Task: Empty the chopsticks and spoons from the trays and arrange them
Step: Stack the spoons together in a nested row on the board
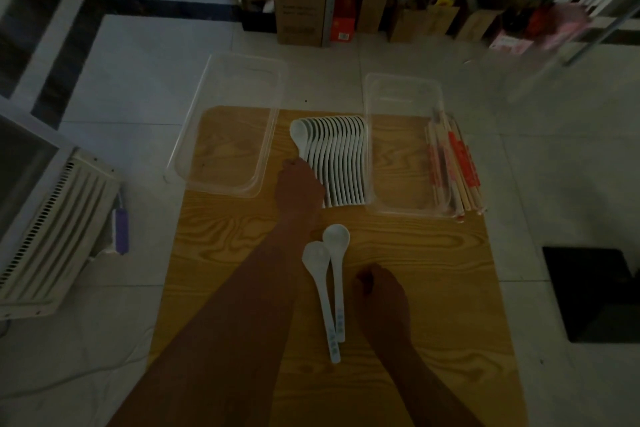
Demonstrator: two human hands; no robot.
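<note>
A dim overhead view showed a wooden board (398,253) laid on a pale tiled floor, with a white slatted appliance (52,236) at the far left edge. On the board's left stood a clear plastic tray (194,135), empty. Just beside it, the person's left hand (299,187) reached forward, its fingers closed around the handle of the leftmost spoon in a neat overlapping row of white spoons (341,163) lying between the two trays.

Nearer the viewer, two loose spoons (330,284) lay side by side, bowls pointing away, handles touching. The right hand (379,291) rested just beside them, fingers curled loosely inward, holding nothing that could be made out.

Further right stood a second clear tray (405,94), also empty, and touching its right wall lay a bundle of paper-wrapped chopsticks (457,166).

The spoons looked light, rigid and glossy (likely slippery, and possibly chippable if they are ceramic), so they were probably best pinched at mid-handle. The chopsticks seemed light and stiff, best gathered around the middle of the bundle.
</note>
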